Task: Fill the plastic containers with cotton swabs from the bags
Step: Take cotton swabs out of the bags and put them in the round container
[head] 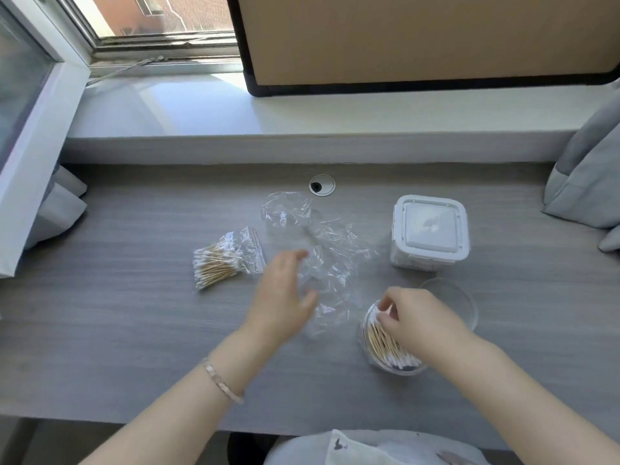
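A round clear container lies near the desk's front right, packed with wooden-stemmed cotton swabs. My right hand rests over its top, fingertips pinching the white tips of the swabs. My left hand hovers blurred beside several empty crumpled clear bags, fingers apart and holding nothing. A clear bag of cotton swabs lies to the left, its swabs spilling toward the front. A square white container with its lid on stands at the back right.
A clear round lid lies behind my right hand. A cable grommet sits in the grey desk near the back edge. Grey cushions fill the right side; a window sill runs behind.
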Motion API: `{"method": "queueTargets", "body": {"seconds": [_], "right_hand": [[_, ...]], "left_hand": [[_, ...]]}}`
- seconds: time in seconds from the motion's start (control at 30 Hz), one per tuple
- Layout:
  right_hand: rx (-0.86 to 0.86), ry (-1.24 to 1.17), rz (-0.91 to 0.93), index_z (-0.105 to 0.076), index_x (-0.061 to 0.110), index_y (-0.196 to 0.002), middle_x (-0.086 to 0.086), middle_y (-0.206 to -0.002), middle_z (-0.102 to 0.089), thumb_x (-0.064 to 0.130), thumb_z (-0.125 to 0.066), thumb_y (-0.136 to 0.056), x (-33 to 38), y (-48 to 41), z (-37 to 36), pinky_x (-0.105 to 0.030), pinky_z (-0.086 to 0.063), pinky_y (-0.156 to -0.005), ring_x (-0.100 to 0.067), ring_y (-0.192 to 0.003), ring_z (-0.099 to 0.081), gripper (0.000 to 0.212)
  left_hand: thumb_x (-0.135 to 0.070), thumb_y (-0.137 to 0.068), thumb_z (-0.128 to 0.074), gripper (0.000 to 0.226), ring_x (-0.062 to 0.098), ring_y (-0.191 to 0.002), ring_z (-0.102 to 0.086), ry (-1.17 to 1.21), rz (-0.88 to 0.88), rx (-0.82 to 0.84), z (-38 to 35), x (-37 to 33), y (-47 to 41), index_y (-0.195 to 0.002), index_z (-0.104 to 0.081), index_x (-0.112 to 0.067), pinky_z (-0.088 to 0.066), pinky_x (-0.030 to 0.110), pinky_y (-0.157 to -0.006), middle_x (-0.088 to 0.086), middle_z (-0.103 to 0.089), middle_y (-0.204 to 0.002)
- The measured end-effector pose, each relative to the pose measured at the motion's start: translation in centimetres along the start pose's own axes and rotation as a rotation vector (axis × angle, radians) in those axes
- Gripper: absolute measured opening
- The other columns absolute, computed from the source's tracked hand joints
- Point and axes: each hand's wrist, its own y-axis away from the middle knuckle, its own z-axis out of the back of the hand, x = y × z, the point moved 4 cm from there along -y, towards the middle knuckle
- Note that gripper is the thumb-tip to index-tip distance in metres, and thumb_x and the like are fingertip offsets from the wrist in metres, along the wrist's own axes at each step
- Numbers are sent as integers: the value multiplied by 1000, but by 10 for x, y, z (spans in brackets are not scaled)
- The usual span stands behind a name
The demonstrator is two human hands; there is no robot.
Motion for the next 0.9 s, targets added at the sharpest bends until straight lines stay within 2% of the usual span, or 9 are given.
{"method": "queueTargets", "body": {"seconds": [0.1, 0.17, 0.23, 0.4, 0.57, 0.67, 0.73, 0.8, 0.9], "right_hand": [[-124, -109, 103, -59, 21, -101, 5, -90, -63, 29, -49, -91, 15, 3, 28, -28, -45, -77, -15, -95, -58, 16], [-153, -167, 143, -60, 21, -99, 9, -81, -60, 28, -50, -91, 23, 2, 40, -27, -45, -75, -14, -86, -58, 15], [-151, -188, 167, -60, 21, -98, 9, -79, -60, 28, -50, -91, 28, 0, 43, -27, -45, -75, -12, -81, -58, 14], [-122, -257, 193, -64, 22, -93, 8, -82, -65, 28, -54, -88, 30, 2, 35, -30, -49, -79, -11, -81, -60, 13], [-193, -621, 174, -65, 24, -93, 12, -84, -66, 27, -60, -86, 36, 3, 42, -10, -44, -74, 1, -79, -60, 9], [-92, -921, 129, -58, 24, -104, 3, -95, -67, 31, -64, -82, 47, 3, 43, -21, -51, -83, -8, -87, -64, 23], [-65, -1050, 140, -62, 20, -96, 0, -86, -69, 23, -65, -83, 52, 7, 48, -21, -55, -75, -5, -76, -65, 13], [-116, -1126, 183, -67, 13, -82, 3, -66, -67, 12, -64, -84, 50, 14, 57, -15, -53, -61, -1, -59, -61, 4], [-156, -1141, 210, -67, 8, -75, 0, -61, -66, 6, -62, -84, 40, 24, 67, -13, -51, -57, -1, -53, -59, 10]], "left_hand": [[-17, -78, -60, 80, 26, -142, -13, -418, 157, 45, 25, 54, -36, -144, -16, -4, -12, 35, -114, 11, -20, -152], [-29, -80, -58, 93, 26, -144, 7, -700, 284, 243, 28, 90, -51, -146, 3, -7, -3, 41, -116, 7, 3, -157], [-28, -81, -56, 93, 26, -144, 8, -772, 334, 318, 28, 112, -58, -146, 8, -7, -3, 44, -117, 7, 4, -157], [-21, -79, -57, 75, 30, -129, -38, -652, 284, 111, 34, 114, -62, -142, -20, -5, -21, 39, -109, 13, -40, -140], [-6, -70, -59, 62, 33, -105, -51, -197, 124, -172, 45, 56, -51, -130, -42, -7, -38, 42, -95, 10, -52, -108], [-12, -69, -54, 58, 28, -90, -55, 111, -138, -158, 47, -4, -36, -125, -41, -14, -48, 41, -82, 2, -48, -100], [-21, -69, -50, 56, 20, -90, -52, 112, -311, -107, 44, -39, -22, -124, -38, -22, -45, 30, -81, 0, -48, -99], [-26, -68, -47, 55, 13, -90, -48, 104, -373, -36, 38, -61, -14, -122, -34, -27, -43, 25, -80, -2, -46, -99], [-19, -68, -57, 66, 8, -103, -42, 147, -356, 68, 27, -72, -11, -128, -31, -30, -41, 25, -89, -4, -40, -111]]}}
